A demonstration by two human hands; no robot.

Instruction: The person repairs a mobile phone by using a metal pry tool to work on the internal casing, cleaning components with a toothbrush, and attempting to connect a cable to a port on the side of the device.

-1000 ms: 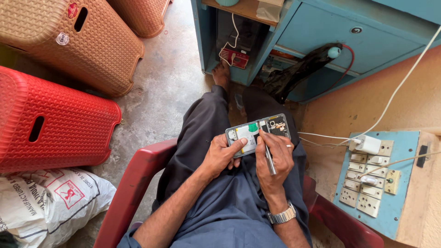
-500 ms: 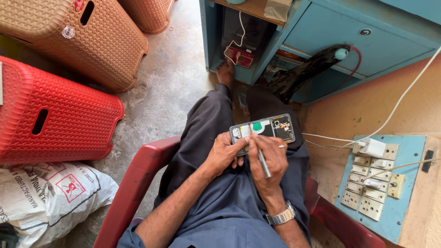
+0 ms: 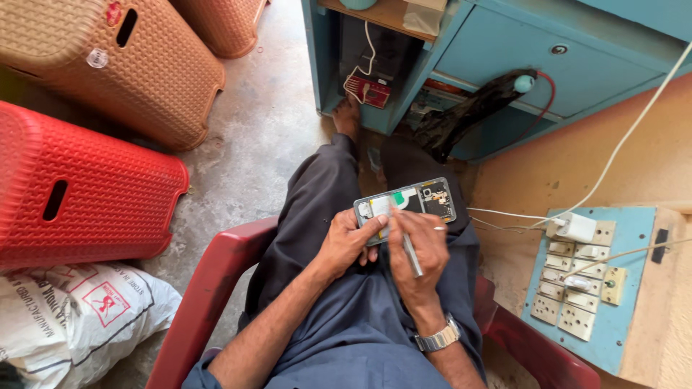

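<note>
An opened phone (image 3: 422,200) with its back cover off shows a dark circuit board and a green patch. It rests over my lap. My left hand (image 3: 347,243) grips its near end, thumb on the inner face. My right hand (image 3: 424,252), with a ring and a metal wristwatch (image 3: 438,337), holds a thin metal tool (image 3: 408,246) like a pen. The tool's tip touches the phone's inside near the green patch.
I sit in a red plastic chair (image 3: 216,288). A red stool (image 3: 79,191) and tan stools (image 3: 137,61) stand at left, a white printed sack (image 3: 65,324) below. A blue cabinet (image 3: 504,57) is ahead. A switch and socket board (image 3: 587,284) with a white charger (image 3: 573,227) is at right.
The phone and both hands sit slightly lower and nearer in view. My right hand has shifted the tool a little along the phone's inside. The left grip is unchanged.
</note>
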